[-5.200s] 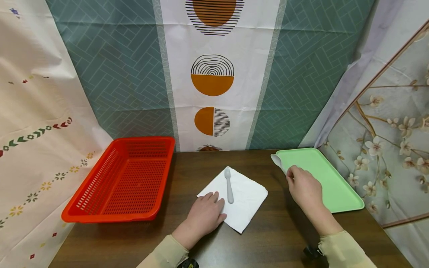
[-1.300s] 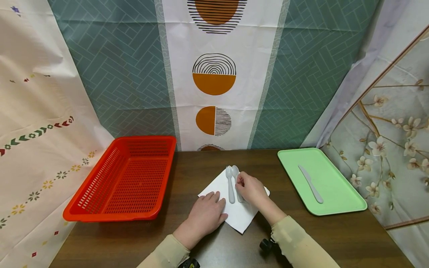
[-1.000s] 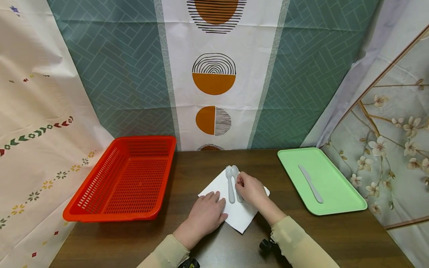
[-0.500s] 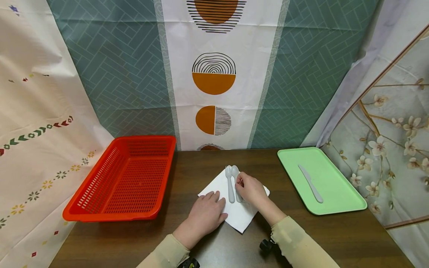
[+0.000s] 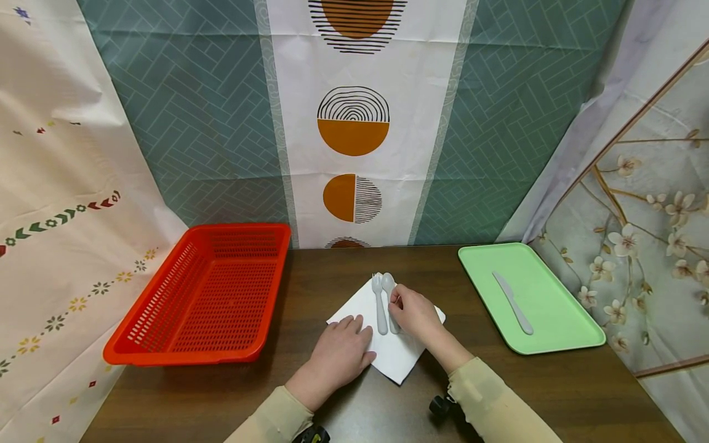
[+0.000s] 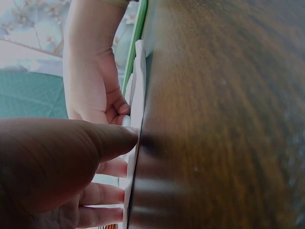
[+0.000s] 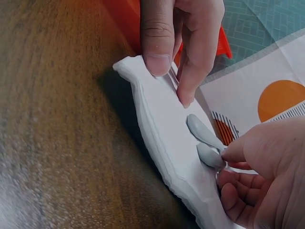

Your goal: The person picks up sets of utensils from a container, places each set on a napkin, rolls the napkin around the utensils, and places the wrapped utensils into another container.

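Note:
A folded white napkin (image 5: 400, 362) lies turned cornerwise on the table. On it rest a grey fork (image 5: 381, 311) and, just to its right, a grey spoon (image 5: 388, 283). My right hand (image 5: 416, 315) pinches the spoon between thumb and finger and covers part of its handle. The right wrist view shows the ends of both handles beside that pinch. Fingers straight, my left hand (image 5: 340, 357) rests on the napkin's left edge, its thumb (image 6: 116, 139) touching the edge in the left wrist view.
A light green tray (image 5: 559, 295) stands at the right with a grey knife (image 5: 513, 303) on it. At the left is a red perforated basket (image 5: 260, 320). Patterned cloth (image 5: 354, 147) hangs behind the brown wooden table (image 5: 388, 418).
Over about five seconds my right hand carried the spoon from the tray to the napkin beside the fork. During the last second nothing has visibly moved; the left hand stayed in place.

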The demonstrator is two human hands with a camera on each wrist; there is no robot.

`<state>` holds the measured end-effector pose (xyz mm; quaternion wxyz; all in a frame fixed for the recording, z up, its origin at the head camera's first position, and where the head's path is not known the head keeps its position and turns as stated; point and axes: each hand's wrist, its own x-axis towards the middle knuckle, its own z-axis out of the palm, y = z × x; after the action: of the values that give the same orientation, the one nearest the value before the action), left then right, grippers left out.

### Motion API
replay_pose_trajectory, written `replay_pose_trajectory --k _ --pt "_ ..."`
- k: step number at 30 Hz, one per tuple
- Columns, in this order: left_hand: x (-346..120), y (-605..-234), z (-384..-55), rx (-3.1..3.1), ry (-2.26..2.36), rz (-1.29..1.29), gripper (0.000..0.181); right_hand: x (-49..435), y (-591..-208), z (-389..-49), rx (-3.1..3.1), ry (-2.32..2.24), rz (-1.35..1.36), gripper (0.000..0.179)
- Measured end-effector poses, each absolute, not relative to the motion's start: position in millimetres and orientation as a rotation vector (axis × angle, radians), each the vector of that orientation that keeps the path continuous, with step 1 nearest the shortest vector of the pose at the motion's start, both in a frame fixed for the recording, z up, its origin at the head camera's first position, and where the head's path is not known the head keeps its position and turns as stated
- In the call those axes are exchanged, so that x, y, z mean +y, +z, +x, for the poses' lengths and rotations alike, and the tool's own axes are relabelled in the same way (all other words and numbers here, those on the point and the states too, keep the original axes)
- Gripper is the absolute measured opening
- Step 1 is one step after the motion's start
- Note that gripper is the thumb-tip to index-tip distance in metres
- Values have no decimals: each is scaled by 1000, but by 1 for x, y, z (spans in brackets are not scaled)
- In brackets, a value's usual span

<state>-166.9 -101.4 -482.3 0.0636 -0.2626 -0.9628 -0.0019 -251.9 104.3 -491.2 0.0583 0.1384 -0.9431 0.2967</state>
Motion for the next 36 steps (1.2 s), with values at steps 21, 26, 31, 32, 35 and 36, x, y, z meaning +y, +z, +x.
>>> replay_pose_trajectory --k 21,26,31,32,35,36 --pt "-103 -484 -166 -2861 7 -796 42 103 -489 -249 -2908 881 377 12" --pt "-103 -484 -164 -2833 17 -794 41 103 -488 -247 -2903 878 383 11" --pt "-102 -484 -165 -2846 16 -791 42 105 -487 -246 -2906 865 371 9" --pt "-102 -483 -165 -2849 15 -790 42 105 -487 -246 -2906 864 369 9" --pt "-102 -484 -165 -2851 15 -789 42 105 -487 -246 -2904 862 369 9" --pt "-103 -484 -165 -2851 15 -788 42 105 -487 -246 -2902 860 371 9"
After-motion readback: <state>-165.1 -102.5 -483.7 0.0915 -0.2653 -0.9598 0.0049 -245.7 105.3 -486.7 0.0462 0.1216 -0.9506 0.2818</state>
